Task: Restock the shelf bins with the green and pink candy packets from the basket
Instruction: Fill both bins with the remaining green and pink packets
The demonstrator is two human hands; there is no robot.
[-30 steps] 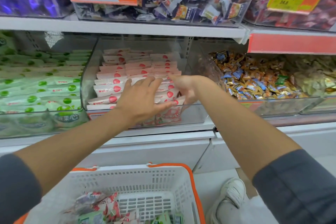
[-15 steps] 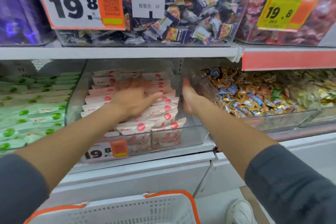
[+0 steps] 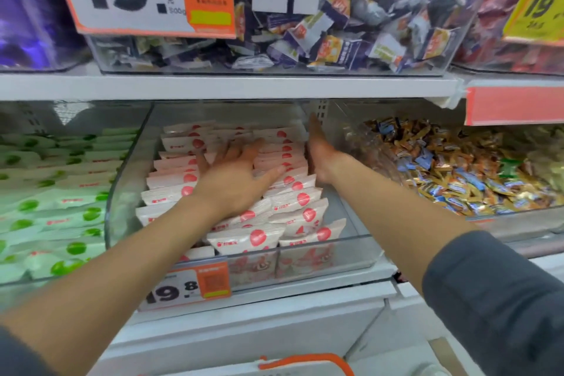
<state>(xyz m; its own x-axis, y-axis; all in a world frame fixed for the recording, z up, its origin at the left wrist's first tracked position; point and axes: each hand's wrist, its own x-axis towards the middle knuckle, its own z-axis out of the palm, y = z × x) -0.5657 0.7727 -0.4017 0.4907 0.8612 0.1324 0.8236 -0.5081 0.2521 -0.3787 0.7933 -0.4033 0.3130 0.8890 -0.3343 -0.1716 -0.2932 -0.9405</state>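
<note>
Touching the pink packets (image 3: pixel 293 201)

Head view: pale pink with red dots, they fill the clear middle bin (image 3: pixel 351 241). The left hand (image 3: pixel 235 180) lies spread on them, and the right hand (image 3: pixel 319 152) rests straight-fingered against their right edge. The basket (image 3: pixel 305 360) is mostly cut off below.

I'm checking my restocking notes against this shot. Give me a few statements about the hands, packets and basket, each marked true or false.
1. The left hand lies flat on the pink packets. True.
2. The right hand grips a packet. False: its fingers are straight and hold nothing; it stands on edge beside the pink packets.
3. The green packets lie to the left of the pink packets. True.
4. The basket sits on the upper shelf. False: its orange rim shows at the bottom edge of the view.
</note>
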